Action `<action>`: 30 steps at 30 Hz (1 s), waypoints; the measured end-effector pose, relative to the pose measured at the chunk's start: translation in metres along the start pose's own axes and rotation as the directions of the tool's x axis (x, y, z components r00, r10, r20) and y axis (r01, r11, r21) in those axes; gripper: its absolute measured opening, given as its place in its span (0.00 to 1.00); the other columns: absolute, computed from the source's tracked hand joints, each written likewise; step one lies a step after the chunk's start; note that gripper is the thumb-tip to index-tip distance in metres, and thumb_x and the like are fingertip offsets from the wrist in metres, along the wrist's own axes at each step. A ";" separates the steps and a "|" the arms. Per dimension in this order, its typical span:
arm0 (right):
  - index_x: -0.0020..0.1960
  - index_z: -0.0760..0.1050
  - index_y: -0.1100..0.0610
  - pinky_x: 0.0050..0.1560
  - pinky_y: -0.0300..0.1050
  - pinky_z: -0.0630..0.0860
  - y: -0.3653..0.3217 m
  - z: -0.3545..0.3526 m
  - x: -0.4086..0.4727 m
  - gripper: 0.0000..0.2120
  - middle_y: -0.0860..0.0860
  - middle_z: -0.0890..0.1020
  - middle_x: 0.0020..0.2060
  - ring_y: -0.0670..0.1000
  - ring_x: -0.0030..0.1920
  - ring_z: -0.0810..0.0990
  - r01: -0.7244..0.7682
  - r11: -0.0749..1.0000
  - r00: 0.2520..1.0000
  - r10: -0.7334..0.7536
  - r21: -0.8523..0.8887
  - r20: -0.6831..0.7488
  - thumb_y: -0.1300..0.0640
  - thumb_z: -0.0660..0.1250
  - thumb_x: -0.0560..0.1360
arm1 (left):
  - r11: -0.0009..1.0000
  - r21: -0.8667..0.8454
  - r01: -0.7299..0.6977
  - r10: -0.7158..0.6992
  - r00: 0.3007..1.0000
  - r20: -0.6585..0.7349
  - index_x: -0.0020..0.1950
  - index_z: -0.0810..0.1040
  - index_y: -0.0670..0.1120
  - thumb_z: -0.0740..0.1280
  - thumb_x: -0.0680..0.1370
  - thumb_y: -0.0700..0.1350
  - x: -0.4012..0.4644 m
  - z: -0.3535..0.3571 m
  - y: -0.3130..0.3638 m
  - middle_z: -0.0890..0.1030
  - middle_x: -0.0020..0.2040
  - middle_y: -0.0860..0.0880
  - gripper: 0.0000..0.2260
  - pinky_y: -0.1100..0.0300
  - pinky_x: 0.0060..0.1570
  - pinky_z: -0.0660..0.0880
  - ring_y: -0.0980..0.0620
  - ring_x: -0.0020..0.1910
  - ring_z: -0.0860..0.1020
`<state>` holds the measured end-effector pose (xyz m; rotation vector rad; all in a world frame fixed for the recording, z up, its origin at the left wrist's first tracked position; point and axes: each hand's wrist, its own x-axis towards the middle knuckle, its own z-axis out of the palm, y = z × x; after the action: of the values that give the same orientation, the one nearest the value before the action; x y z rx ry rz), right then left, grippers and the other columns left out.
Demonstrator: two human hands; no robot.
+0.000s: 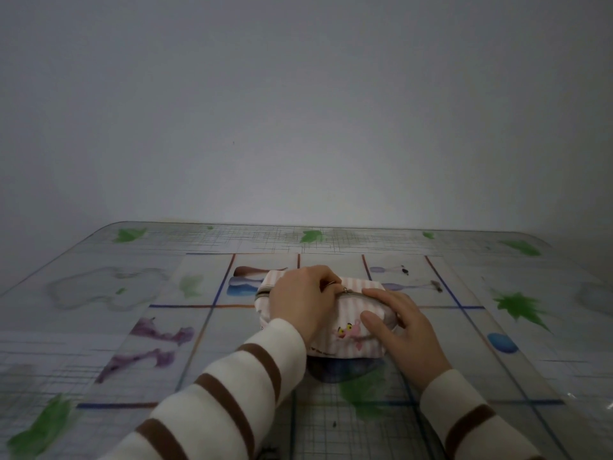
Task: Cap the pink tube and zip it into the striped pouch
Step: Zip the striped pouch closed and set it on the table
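Pink-and-white striped fabric identifies the striped pouch (348,322), which lies on the worktop (99,327) just below the centre of the frame, with its zipper (265,291) running along the top edge. The left hand (300,302) crosses over the left half of the pouch; its fingers (326,280) are pinched narrow on the metal zipper pull (345,289), apparently to draw the slider along the teeth. The right hand (403,325) lies flat on the right end of the pouch, fingers spread and pressing down, thumb across the printed cartoon figure. This hold most likely anchors the fabric so the pull does not drag the pouch sideways.

The pink tube is not visible. The pouch bulges, which suggests the tube is already inside, but this cannot be confirmed. How much of the zipper is closed cannot be told; the teeth left of the pull look dark and drawn together.

Both striped sleeves (232,386) enter from the lower edge of the frame. The patterned worktop is bare on all sides of the pouch, with its far edge against a plain wall in the upper half of the frame and its side edges well apart from the hands. Sideways travel along the zipper line is unobstructed.
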<state>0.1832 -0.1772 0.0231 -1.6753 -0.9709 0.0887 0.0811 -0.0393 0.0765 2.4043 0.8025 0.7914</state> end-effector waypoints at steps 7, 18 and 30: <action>0.56 0.76 0.46 0.53 0.27 0.69 0.000 0.001 0.000 0.15 0.45 0.78 0.54 0.36 0.56 0.74 0.000 1.000 1.000 0.000 -0.004 -0.019 0.57 0.71 0.71 | 1.000 -0.021 0.018 -0.019 0.999 -0.040 0.45 0.81 0.56 0.67 0.75 0.51 0.000 -0.007 -0.009 0.83 0.43 0.57 0.04 0.57 0.47 0.77 0.56 0.43 0.78; 0.55 0.77 0.46 0.52 0.30 0.69 0.002 0.001 0.000 0.14 0.45 0.78 0.54 0.39 0.56 0.74 0.000 1.000 1.000 0.000 -0.013 -0.028 0.57 0.71 0.71 | 0.997 -0.067 -0.024 0.018 0.996 -0.088 0.46 0.82 0.53 0.68 0.74 0.49 -0.003 -0.017 -0.018 0.83 0.44 0.54 0.04 0.53 0.49 0.78 0.54 0.44 0.79; 0.54 0.76 0.44 0.51 0.32 0.69 0.002 0.001 -0.001 0.13 0.43 0.78 0.54 0.36 0.55 0.74 -0.004 1.000 1.000 0.004 -0.010 -0.026 0.56 0.70 0.72 | 0.999 -0.021 -0.042 0.040 0.994 -0.103 0.46 0.81 0.54 0.67 0.75 0.51 -0.003 -0.022 -0.033 0.82 0.43 0.56 0.04 0.61 0.44 0.76 0.57 0.41 0.78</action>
<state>0.1833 -0.1767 0.0206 -1.6835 -0.9504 0.0649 0.0524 -0.0125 0.0715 2.3825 0.7812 0.9418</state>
